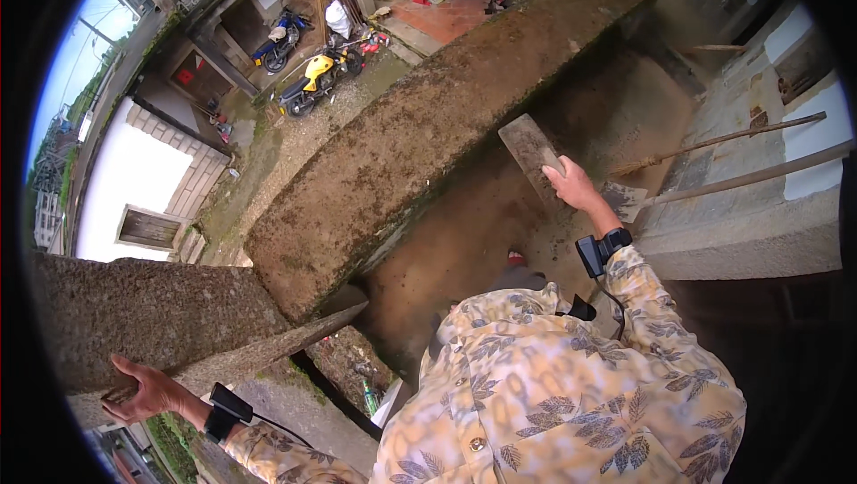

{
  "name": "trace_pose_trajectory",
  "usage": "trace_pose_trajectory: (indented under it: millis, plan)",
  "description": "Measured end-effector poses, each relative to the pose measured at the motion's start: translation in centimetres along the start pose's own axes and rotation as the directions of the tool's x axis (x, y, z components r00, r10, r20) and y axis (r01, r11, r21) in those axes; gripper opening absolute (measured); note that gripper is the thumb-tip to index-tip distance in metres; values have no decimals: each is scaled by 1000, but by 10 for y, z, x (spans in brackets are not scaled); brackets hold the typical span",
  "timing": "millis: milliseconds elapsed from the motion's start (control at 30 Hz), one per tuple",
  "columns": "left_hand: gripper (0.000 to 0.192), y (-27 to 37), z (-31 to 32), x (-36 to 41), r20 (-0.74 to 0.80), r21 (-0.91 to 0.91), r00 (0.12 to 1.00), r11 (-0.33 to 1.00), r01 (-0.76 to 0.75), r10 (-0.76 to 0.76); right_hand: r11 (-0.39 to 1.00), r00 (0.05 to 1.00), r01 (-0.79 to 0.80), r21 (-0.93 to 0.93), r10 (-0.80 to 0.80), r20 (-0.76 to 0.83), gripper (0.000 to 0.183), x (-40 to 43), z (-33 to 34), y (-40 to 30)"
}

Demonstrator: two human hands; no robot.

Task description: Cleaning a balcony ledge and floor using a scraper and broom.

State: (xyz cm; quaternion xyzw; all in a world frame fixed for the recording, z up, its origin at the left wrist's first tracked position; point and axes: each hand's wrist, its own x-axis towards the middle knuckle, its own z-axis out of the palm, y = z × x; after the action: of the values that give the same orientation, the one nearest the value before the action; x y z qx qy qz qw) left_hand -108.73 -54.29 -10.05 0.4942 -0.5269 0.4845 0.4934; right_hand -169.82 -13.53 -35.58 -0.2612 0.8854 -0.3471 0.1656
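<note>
My right hand [574, 182] is closed around the handle of a rectangular plastering float [529, 146], whose flat blade is coated in grey-brown dirt. The float is over the brown floor, close beside a long, moss-stained concrete parapet [428, 109]. At lower left, my left hand [144, 393] rests against the edge of a rough concrete pillar [161, 316], its thumb and fingers spread. Some fingertips are hard to make out there. Both wrists carry black strapped devices with cables.
A straw broom [643, 164] and a shovel [626, 201] lean at the right wall. Beyond the parapet is a lower courtyard with a yellow motorcycle [320, 75] and a blue motorcycle [281, 38]. A green bottle [370, 398] lies below, near the pillar. My sandalled foot [515, 257] is on the floor.
</note>
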Motion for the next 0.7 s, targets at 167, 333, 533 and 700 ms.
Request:
trace_pose_trajectory:
  millis: [167, 333, 533, 700]
  plan:
    - [97, -1, -2, 1, 82, 109, 997, 994, 6, -15, 790, 811, -559, 250, 584, -33, 50, -30, -30, 176]
    - [56, 17, -32, -50, 163, 45, 978, 991, 123, -129, 514, 569, -807, 292, 808, 150, 39, -96, -50, 291]
    - [25, 213, -135, -236, 873, -223, 488, 880, 419, -11, 522, 559, -811, 263, 824, 90, 39, -91, -113, 332]
    - [26, 446, -230, -289, 567, -746, 135, 437, 502, 813, 631, 806, -506, 588, 588, 62, 41, 16, -174, 302]
